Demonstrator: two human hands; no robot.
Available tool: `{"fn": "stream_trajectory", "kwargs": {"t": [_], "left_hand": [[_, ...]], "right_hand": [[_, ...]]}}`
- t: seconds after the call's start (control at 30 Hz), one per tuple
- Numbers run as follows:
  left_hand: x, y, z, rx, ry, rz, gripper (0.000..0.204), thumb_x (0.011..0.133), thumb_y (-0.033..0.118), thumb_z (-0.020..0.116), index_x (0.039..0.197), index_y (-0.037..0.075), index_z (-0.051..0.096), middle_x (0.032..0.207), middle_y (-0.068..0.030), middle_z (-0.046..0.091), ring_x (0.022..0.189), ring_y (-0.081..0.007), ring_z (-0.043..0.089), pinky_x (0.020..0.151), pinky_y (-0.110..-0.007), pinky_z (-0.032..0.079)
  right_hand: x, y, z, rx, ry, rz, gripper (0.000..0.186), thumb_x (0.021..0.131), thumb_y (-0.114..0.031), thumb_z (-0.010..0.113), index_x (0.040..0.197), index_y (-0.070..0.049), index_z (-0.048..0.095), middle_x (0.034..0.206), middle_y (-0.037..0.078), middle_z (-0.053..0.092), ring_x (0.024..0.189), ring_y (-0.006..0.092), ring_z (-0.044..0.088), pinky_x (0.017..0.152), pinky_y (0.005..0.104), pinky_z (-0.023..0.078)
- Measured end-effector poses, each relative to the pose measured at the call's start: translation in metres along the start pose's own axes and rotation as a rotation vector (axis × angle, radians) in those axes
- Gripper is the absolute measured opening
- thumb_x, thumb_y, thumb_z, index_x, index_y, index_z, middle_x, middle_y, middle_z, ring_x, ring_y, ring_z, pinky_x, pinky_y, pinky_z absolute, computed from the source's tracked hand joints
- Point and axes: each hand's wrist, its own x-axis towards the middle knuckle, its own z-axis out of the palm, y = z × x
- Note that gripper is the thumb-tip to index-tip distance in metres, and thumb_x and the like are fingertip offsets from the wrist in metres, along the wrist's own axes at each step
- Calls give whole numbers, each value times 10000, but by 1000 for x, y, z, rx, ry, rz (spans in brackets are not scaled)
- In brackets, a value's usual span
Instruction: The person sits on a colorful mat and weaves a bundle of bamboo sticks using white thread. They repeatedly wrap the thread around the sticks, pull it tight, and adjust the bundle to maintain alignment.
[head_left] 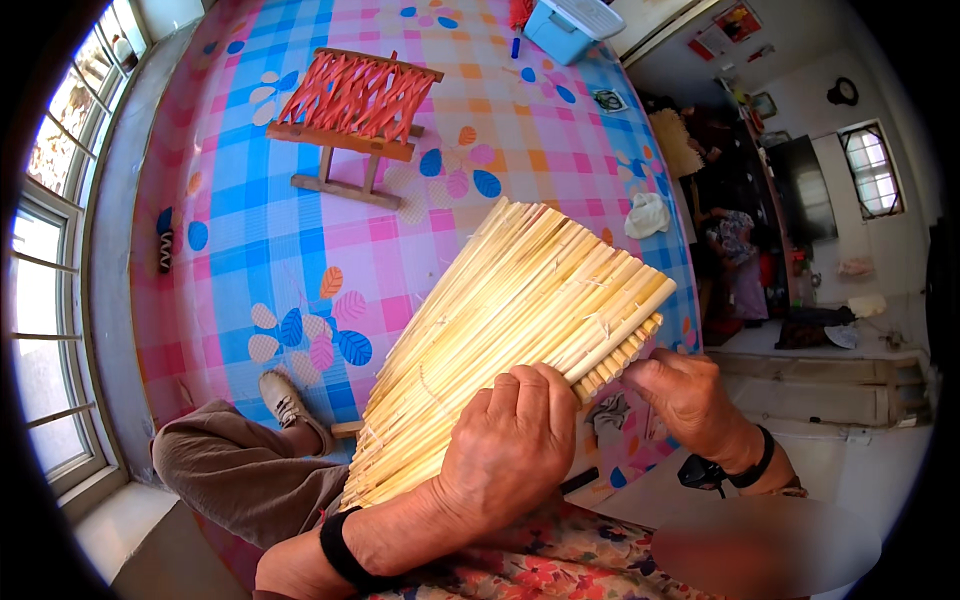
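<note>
A pale yellow mat of straw-like stalks (480,340), stitched together with thin thread, slants across my lap. Its right edge is doubled, and a second row of cut stalk ends shows beneath the upper layer. My left hand (515,430) is closed over the near right part of the mat, knuckles up, with its fingertips hidden. At the lower right corner, my right hand (685,395) has its thumb and fingers bent in against the doubled stalk ends. Dark bands circle both wrists.
A low wooden stool (350,110) woven with red strips stands ahead on the checked, leaf-patterned floor sheet (220,330). Farther right are a light blue plastic box (570,32) and a white bag (647,215). Barred windows (50,300) line the left. Another person (735,240) sits at the far right.
</note>
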Motion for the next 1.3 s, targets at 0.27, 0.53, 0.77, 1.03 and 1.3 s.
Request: {"fn": "stream_trajectory", "kwargs": {"t": [0.27,0.53,0.77,1.03,1.3], "left_hand": [[1,0,-1,-6,-18,-11,324,796,119,596,1032,-92,526,813,-139,571,678,-236,585,545,-329,472],[2,-2,-2,-21,-31,2,319,801,112,597,1035,-95,531,815,-137,572,688,-230,596,539,-320,466],[4,-1,-3,-10,-32,6,341,798,140,568,1017,-120,546,846,-191,578,733,-251,602,577,-301,475],[5,-2,0,-28,-22,6,324,790,119,564,1016,-113,547,838,-174,557,704,-238,570,562,-307,455],[10,0,0,-13,-19,-16,245,778,96,608,971,-43,545,765,-97,510,648,-232,536,546,-341,452]], "right_hand": [[5,3,6,45,17,-18,235,785,57,613,1009,-11,634,741,125,594,667,285,625,585,340,494],[7,6,8,153,-5,-7,252,805,53,632,1052,4,630,828,157,629,736,297,647,636,331,514],[12,6,11,187,1,-6,278,799,73,629,1074,30,621,904,165,641,787,298,657,662,333,529],[9,2,13,192,42,91,248,843,26,625,1091,27,617,802,148,638,698,251,653,614,318,515],[13,-13,0,602,-33,692,257,923,-75,575,1154,29,529,646,44,576,514,95,551,461,242,424]]}}
